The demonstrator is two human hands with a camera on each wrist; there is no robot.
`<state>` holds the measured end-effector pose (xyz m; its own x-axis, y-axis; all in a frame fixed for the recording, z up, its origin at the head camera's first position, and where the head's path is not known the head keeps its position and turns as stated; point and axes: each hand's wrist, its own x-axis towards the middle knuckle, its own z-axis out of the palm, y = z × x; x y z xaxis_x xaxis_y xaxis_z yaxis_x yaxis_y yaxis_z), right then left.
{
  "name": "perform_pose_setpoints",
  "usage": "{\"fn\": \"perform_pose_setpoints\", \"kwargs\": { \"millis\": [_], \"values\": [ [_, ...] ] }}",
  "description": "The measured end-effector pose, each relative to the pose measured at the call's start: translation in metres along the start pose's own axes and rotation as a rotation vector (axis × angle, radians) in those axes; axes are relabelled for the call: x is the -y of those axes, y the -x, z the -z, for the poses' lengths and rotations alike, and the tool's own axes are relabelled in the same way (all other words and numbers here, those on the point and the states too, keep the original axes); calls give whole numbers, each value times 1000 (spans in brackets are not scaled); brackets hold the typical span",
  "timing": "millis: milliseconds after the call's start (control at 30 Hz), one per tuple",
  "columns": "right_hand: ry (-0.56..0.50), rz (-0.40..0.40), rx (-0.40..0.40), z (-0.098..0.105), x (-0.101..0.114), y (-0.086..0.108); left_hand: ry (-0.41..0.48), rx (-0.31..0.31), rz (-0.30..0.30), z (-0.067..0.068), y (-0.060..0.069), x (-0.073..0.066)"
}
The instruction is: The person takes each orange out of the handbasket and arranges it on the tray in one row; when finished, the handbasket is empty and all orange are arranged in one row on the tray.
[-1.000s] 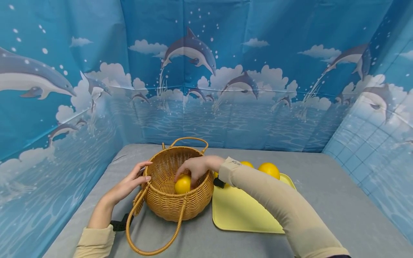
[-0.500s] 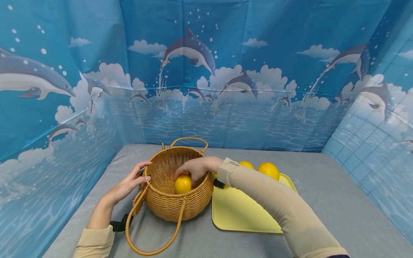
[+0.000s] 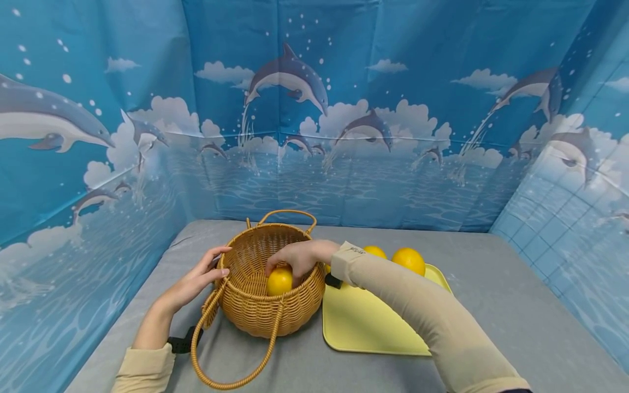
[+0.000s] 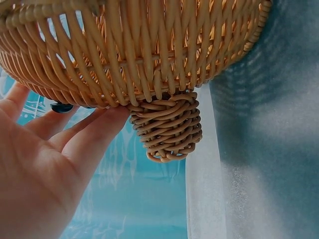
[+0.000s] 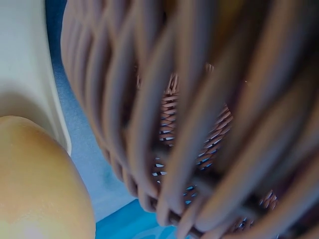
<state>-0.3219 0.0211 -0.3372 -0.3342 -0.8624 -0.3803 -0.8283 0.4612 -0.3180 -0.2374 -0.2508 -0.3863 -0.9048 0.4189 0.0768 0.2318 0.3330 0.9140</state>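
Observation:
A round wicker basket [image 3: 265,314] stands on the grey-covered table. My left hand [image 3: 189,286] rests fingertips and thumb against its left rim; the left wrist view has the fingers [image 4: 94,142] fairly straight, touching the weave beside a short wicker stub [image 4: 167,129]. Inside the basket, my right hand [image 3: 297,259] curls round a yellow-orange orange [image 3: 279,281] near the right front wall. Part of that hand's grip is hidden by the fruit and rim. The right wrist view shows the basket's outer weave [image 5: 144,109] close up, without the hand.
To the right lies a yellow tray [image 3: 368,322], partly under my right forearm. More oranges [image 3: 409,261] sit at its back, one close by in the right wrist view. A looped basket handle [image 3: 236,385] lies toward the front. Dolphin-print curtains [image 3: 314,180] enclose the table.
The right hand and its orange have shifted very slightly to the right inside the basket. My left hand stays in place on the rim.

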Motion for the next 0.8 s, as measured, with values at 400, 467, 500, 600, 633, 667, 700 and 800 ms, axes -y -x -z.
{"fn": "perform_pose_setpoints", "kwargs": {
  "millis": [400, 467, 500, 600, 633, 667, 700, 800],
  "values": [
    [21, 10, -39, 0, 0, 0, 3, -1, 3, 1, 0, 0],
    [25, 7, -48, 0, 0, 1, 5, -3, 4, 1, 0, 0],
    [26, 4, -54, 0, -1, 1, 5, -3, 4, 1, 0, 0],
    [29, -1, -81, 0, -1, 3, 7, -7, 4, 0, 0, -1],
    [28, -1, -90, 0, -1, 4, 9, -8, 4, 0, 0, -1],
    [23, -1, -98, 0, -1, 5, 7, -8, 3, 0, 0, -1],
    [15, 0, -108, 0, -1, 5, 8, -9, 4, 0, 0, 0],
    [-31, 17, -134, 3, -1, 9, 8, -7, 7, 1, 0, -1]
  ]
}}
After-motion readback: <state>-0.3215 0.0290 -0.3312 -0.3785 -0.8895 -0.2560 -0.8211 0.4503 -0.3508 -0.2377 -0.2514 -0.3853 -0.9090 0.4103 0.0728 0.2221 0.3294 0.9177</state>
